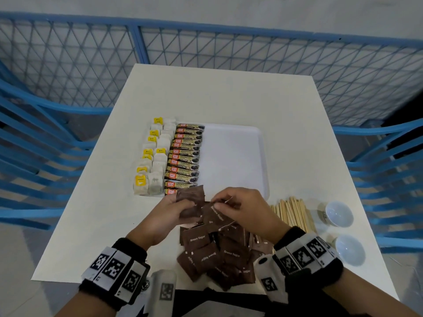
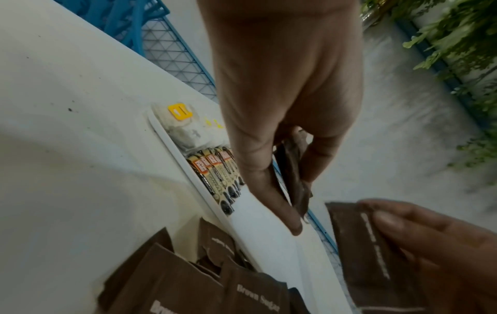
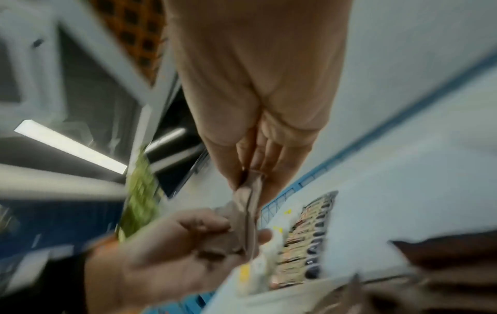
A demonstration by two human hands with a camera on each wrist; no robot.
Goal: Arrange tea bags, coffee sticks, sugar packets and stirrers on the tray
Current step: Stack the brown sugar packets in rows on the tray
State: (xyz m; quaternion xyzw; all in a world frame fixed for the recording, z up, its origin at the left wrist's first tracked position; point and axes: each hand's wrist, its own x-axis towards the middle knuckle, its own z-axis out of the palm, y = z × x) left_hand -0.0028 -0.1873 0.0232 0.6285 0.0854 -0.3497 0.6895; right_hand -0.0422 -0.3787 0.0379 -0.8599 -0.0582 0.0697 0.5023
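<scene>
A white tray (image 1: 233,156) lies mid-table with tea bags (image 1: 153,161) in its left columns and coffee sticks (image 1: 185,156) in a row beside them. Just in front of the tray, my left hand (image 1: 185,205) grips a small stack of brown sugar packets (image 1: 191,197). My right hand (image 1: 219,202) pinches another brown sugar packet (image 1: 217,213) next to that stack. The left wrist view shows the stack (image 2: 293,170) held edge-on between thumb and fingers. In the right wrist view, the pinched packet (image 3: 250,201) hangs from my fingertips. More loose sugar packets (image 1: 219,252) lie piled near the table's front edge.
Wooden stirrers (image 1: 293,213) lie in a bundle right of my hands. Two small white bowls (image 1: 338,212) (image 1: 350,249) stand at the table's right edge. The tray's right half is bare. A blue mesh fence (image 1: 68,65) surrounds the table.
</scene>
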